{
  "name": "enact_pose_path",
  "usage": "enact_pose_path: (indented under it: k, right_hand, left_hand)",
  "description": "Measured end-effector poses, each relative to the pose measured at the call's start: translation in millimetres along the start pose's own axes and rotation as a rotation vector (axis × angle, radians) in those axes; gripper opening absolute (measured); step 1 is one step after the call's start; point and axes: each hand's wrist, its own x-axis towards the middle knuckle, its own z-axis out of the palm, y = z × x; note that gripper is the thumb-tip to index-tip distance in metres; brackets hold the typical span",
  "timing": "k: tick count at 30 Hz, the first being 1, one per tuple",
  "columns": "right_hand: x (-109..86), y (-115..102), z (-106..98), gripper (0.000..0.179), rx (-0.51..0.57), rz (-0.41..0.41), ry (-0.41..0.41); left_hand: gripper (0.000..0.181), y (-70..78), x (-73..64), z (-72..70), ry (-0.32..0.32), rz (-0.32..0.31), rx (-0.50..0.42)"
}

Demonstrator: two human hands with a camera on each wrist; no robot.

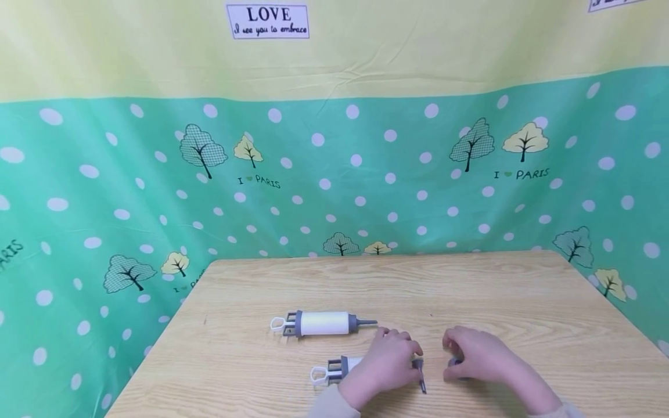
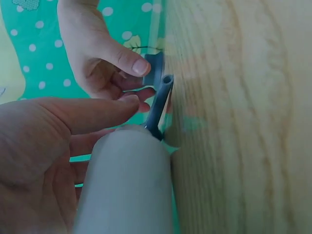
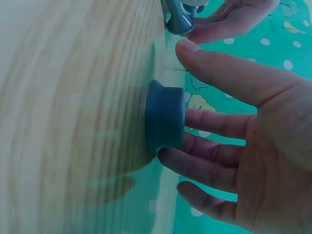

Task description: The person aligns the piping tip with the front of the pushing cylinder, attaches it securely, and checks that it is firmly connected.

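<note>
My left hand (image 1: 384,360) lies over the front of a white-barrelled, syringe-like tool (image 1: 334,371) with a grey collar and white loop handle. In the left wrist view its thumb stretches above the barrel (image 2: 129,180); the other fingers are partly hidden behind. Just past the barrel's front lies a slim grey nozzle (image 2: 158,109), angled across, close to the left fingertips. My right hand (image 1: 481,354) is around a short grey ring-like cap (image 3: 168,117) on the table. Its fingertips reach the cap's side and underside, while the thumb stands apart from it.
A second tool of the same kind (image 1: 325,323) lies farther back, its grey nozzle pointing right. The wooden table (image 1: 235,360) ends at a green and yellow patterned cloth (image 1: 334,145) hanging behind and at the sides.
</note>
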Motion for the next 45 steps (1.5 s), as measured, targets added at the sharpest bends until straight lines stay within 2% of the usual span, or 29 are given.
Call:
enact_pose_path:
  k: [8, 19, 26, 32, 39, 45]
  right_hand:
    - [-2.6, 6.0, 2.6, 0.044, 0.019, 0.043, -0.031]
    - [-9.4, 8.6, 4.0, 0.026, 0.061, -0.038, -0.029]
    - [-6.1, 4.8, 3.5, 0.023, 0.095, -0.052, -0.014]
    - [-0.7, -3.0, 6.0, 0.024, 0.139, -0.094, 0.031]
    - [4.7, -8.2, 8.0, 0.043, 0.158, -0.106, 0.092]
    - [9.3, -10.5, 8.3, 0.043, 0.145, -0.146, 0.122]
  left_hand:
    - [0.021, 2.8, 2.1, 5.3, 0.000, 0.004, -0.006]
    - [0.015, 5.8, 2.1, 8.3, 0.031, -0.021, 0.006]
    - [0.011, 4.0, 2.9, 10.8, 0.122, -0.008, -0.023]
    - [0.007, 1.1, 2.9, 9.3, 0.191, -0.013, -0.048]
    - [0.004, -6.8, 3.3, 0.7, 0.236, -0.044, -0.102]
    - [0.003, -16.8, 2.0, -8.7, 0.281, -0.075, -0.150]
